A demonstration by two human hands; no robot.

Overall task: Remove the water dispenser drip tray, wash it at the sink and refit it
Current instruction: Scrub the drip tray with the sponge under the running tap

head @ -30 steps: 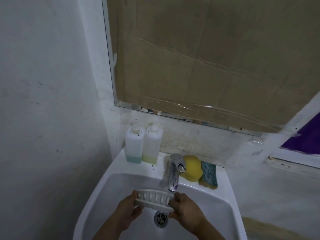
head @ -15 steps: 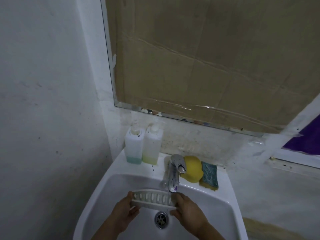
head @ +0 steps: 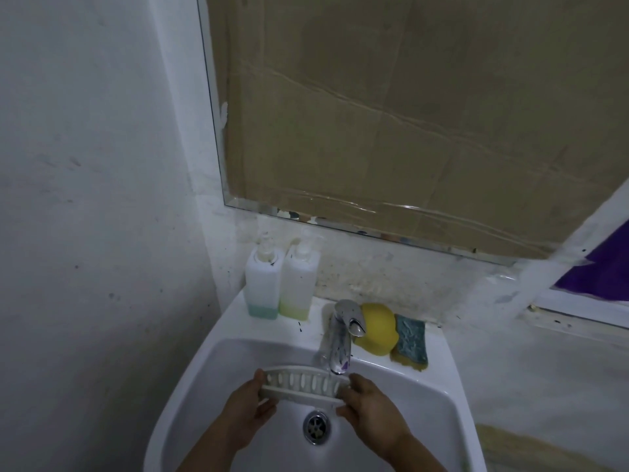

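Note:
The white slotted drip tray is held level over the white sink, just under the spout of the chrome tap. My left hand grips its left end and my right hand grips its right end. The tray's slotted face points up toward me. The drain lies right below the tray. I cannot tell whether water is running.
Two white soap bottles stand on the sink's back left ledge. A yellow sponge and a green-topped scouring sponge lie right of the tap. A cardboard-covered mirror hangs above. A wall stands close on the left.
The tray has been tipped from a forward tilt to nearly level and has risen a little toward the tap spout. Both hands keep their grip on its ends.

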